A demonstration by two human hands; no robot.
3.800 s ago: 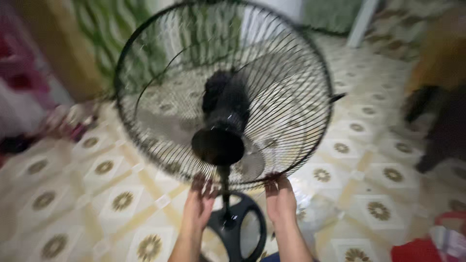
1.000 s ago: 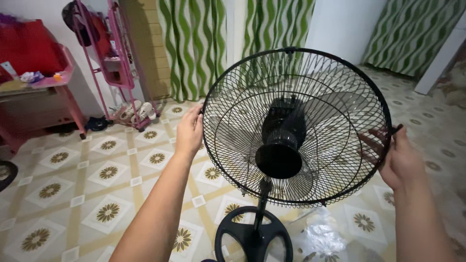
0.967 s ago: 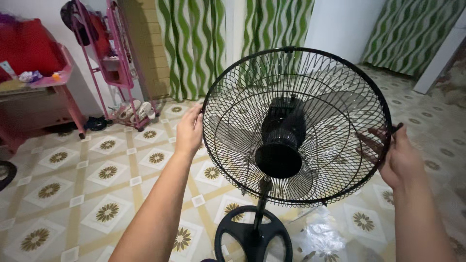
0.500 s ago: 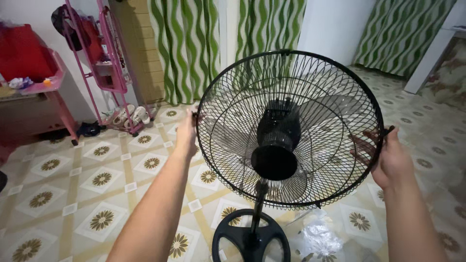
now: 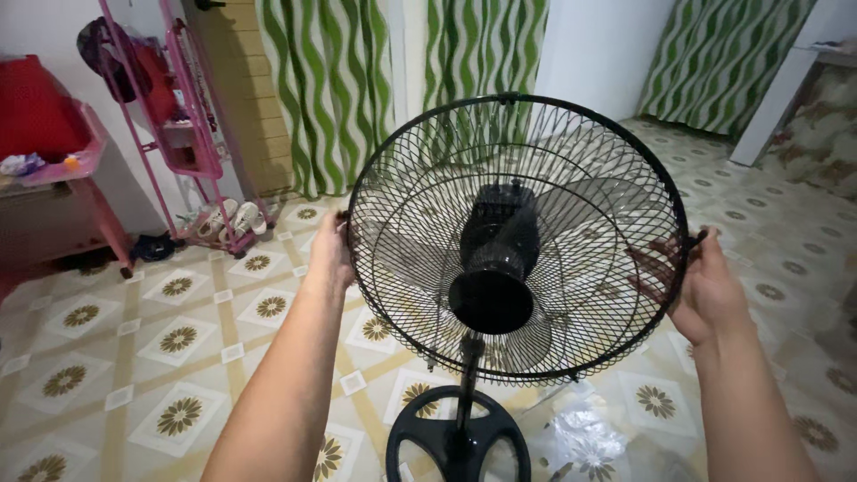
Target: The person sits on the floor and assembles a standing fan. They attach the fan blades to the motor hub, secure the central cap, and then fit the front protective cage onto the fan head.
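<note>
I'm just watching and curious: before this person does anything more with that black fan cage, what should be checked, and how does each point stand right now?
1. Left hand on the left rim of the fan cage: ok.
2. Right hand on the right rim, fingers showing through the wires: ok.
3. Blades at rest: cannot tell.
4. Round base flat on the tiled floor: ok.
5. Clear plastic sheet lying by the base, a slip hazard: not ok.
6. Cage clips fastened: cannot tell.

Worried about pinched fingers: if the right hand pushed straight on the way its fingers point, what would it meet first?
Probably the clear fan blades: the right hand grips the black wire guard at its rim, fingers curling inward behind it, though depth is unclear.
</note>
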